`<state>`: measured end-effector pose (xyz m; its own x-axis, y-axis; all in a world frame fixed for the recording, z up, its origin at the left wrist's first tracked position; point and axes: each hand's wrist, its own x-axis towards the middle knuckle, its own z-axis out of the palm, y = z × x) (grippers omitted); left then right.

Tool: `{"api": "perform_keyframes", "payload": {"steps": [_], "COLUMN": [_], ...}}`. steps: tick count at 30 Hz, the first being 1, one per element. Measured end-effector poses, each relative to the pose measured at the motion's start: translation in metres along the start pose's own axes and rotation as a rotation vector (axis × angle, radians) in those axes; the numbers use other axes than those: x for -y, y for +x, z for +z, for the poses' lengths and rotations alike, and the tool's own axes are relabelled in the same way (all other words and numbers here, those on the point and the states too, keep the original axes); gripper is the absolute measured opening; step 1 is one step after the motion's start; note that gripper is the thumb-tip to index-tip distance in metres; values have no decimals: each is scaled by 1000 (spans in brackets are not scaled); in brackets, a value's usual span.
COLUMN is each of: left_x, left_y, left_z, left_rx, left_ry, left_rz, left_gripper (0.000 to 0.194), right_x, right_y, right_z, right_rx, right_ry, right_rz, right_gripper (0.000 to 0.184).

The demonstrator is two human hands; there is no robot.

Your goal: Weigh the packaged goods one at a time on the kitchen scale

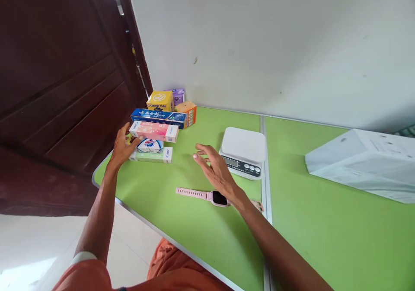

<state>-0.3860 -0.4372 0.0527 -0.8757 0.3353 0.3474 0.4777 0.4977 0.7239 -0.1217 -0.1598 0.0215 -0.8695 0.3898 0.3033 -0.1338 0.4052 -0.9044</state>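
Note:
My left hand (122,148) is at the left end of a group of cartons, fingers apart, its thumb over the end of a small white-and-blue soap box (150,145). Whether it touches the cartons I cannot tell. A long pink carton (154,131) lies just behind the soap box, and a pale green carton (152,156) lies in front. My right hand (215,170) hovers with spread fingers and holds nothing. Below it lies a pink-strapped smartwatch (219,198), partly hidden by my wrist. Beside that hand stands a white digital scale (244,146) with a bare top.
Behind the pink carton are a blue toothpaste-like box (158,117), a yellow box (161,100), an orange box (190,113) and a purple pack (178,96). A white box (359,165) stands right on the green table (298,239). A wall and dark door (65,87) border it.

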Motion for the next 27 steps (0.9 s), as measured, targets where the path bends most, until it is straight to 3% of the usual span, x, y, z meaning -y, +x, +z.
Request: {"api": "perform_keyframes", "payload": {"steps": [3,6,8,10,14,17,20,24,27], "left_x": [-17,-52,-83,-115,-171,-204,-229,-258,-283], "left_y": [-4,-13,-21,-30,-58,-96,-137,-171,-170], "left_z": [-5,1,16,42,119,179,224,268,305], "left_rx": [-106,-222,-261,-224,83,379,616,832,790], "left_ry": [80,150,152,109,-40,-167,-272,-315,-353], "left_rz": [86,242,369,501,647,693,737,767,702], "left_gripper": [95,90,83,77,72,70,63,65,87], "right_x": [2,0,0,-1,-11,-30,-58,-97,-118], "right_y": [-36,-76,-103,-128,-177,-216,-246,-250,-220], "right_z": [-42,-84,-111,-137,-195,-242,-288,-331,-345], "right_rx": [-108,-272,-412,-574,-901,-1148,-1331,-1330,-1222], "right_ry": [-60,-143,-195,-265,-544,-747,-787,-620,-438], "right_rz": [-19,-3,43,92,98,97,172,287,317], "right_gripper": [42,33,33,36,39,39,45,71,96]}}
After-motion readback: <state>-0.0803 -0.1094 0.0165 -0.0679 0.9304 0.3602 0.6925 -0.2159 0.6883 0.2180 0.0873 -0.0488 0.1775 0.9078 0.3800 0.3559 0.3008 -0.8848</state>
